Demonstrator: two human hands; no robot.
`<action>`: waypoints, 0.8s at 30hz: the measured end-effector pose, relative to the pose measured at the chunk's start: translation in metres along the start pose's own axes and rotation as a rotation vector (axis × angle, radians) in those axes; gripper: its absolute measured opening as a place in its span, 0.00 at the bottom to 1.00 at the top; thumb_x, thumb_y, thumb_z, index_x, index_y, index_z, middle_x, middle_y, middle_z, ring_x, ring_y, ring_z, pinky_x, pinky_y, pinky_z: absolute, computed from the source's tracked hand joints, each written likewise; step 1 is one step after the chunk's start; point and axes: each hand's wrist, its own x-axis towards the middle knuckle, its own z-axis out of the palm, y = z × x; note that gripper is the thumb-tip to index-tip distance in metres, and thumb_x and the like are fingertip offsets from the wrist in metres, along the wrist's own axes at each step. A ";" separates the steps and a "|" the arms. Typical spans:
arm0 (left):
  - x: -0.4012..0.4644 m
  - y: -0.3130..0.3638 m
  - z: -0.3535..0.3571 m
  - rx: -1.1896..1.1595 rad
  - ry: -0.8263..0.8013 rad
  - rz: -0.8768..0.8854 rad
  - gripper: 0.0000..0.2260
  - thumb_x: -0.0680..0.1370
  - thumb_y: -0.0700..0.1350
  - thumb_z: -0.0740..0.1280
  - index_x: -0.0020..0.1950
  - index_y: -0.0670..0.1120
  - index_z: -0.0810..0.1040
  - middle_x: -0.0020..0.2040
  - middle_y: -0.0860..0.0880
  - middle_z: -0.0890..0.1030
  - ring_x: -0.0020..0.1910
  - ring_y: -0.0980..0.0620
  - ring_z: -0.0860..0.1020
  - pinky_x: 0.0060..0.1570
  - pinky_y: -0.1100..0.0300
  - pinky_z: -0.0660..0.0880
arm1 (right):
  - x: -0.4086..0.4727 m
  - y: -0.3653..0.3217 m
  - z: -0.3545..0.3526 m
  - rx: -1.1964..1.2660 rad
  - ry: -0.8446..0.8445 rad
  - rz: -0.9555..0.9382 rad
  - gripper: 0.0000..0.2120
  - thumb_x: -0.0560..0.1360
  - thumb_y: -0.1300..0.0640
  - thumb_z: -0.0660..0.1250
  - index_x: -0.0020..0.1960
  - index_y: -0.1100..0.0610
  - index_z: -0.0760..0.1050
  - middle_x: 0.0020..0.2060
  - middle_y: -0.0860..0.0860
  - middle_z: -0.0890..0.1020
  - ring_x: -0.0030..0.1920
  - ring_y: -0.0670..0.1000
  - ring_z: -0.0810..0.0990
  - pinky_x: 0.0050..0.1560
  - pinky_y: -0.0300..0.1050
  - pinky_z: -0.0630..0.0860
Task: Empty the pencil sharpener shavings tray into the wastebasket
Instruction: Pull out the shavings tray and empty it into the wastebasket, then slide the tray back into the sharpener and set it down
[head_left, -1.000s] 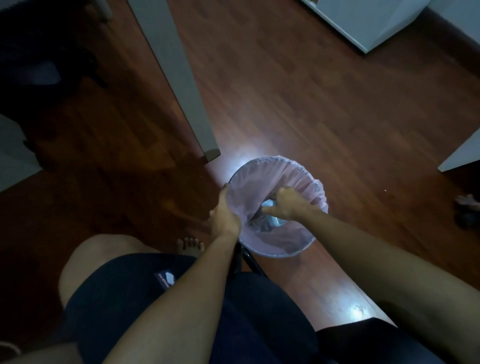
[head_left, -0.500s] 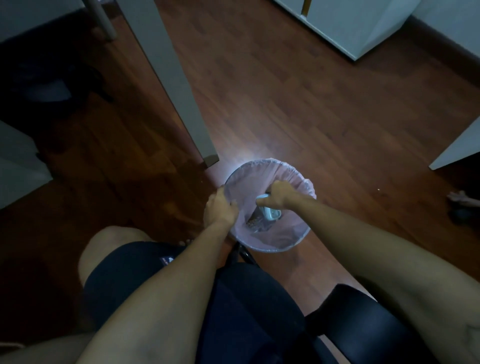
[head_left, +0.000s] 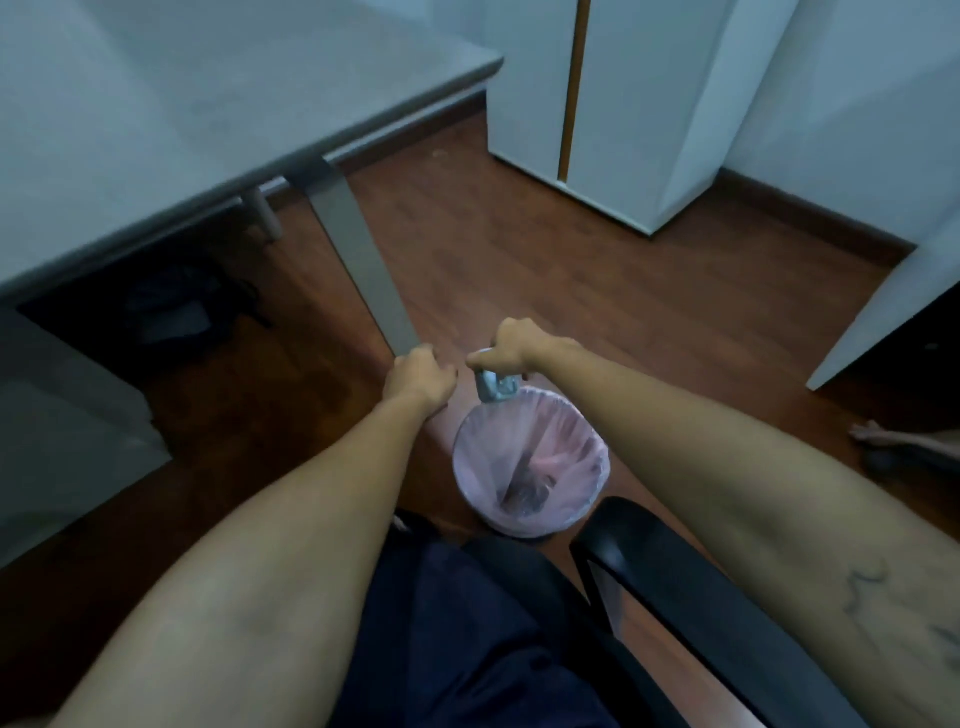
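No writing is readable. Right hand (head_left: 511, 345) is clamped on the tray (head_left: 494, 385) above the bin (head_left: 530, 460) rim; left hand (head_left: 420, 376) is loosely curled, empty. Open floor (head_left: 571, 275) lies beyond.

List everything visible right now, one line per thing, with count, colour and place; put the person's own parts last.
wastebasket: one, lined with a pink bag, on the floor between the forearms.
shavings tray: one, pale blue-grey, held over the basket's far rim.
desk: one, grey top, upper left.
desk leg: one, grey, slanting down to the floor.
cabinet: one, white with an orange strip, top centre.
floor: dark reddish wood.
chair armrest: one, black, lower right.
left hand: loosely curled, holding nothing, left of the tray.
right hand: gripping the tray from above.
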 end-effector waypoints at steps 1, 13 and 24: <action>-0.003 0.006 -0.013 0.005 0.021 0.021 0.19 0.77 0.50 0.64 0.66 0.45 0.76 0.66 0.38 0.78 0.67 0.38 0.74 0.63 0.52 0.72 | -0.008 -0.009 -0.011 0.009 0.021 -0.007 0.24 0.71 0.39 0.67 0.33 0.61 0.76 0.27 0.55 0.76 0.30 0.56 0.79 0.31 0.42 0.73; -0.072 0.033 -0.208 0.011 0.350 0.189 0.18 0.77 0.47 0.63 0.66 0.44 0.76 0.65 0.41 0.79 0.64 0.41 0.76 0.61 0.53 0.73 | -0.111 -0.147 -0.130 0.065 0.301 -0.253 0.26 0.73 0.37 0.65 0.41 0.62 0.78 0.41 0.58 0.80 0.34 0.56 0.80 0.34 0.46 0.78; -0.148 -0.050 -0.359 -0.053 0.686 0.062 0.20 0.75 0.46 0.65 0.67 0.43 0.75 0.65 0.42 0.79 0.66 0.41 0.75 0.63 0.55 0.70 | -0.149 -0.298 -0.131 0.342 0.214 -0.480 0.25 0.75 0.44 0.65 0.60 0.64 0.76 0.56 0.60 0.79 0.53 0.60 0.81 0.47 0.50 0.81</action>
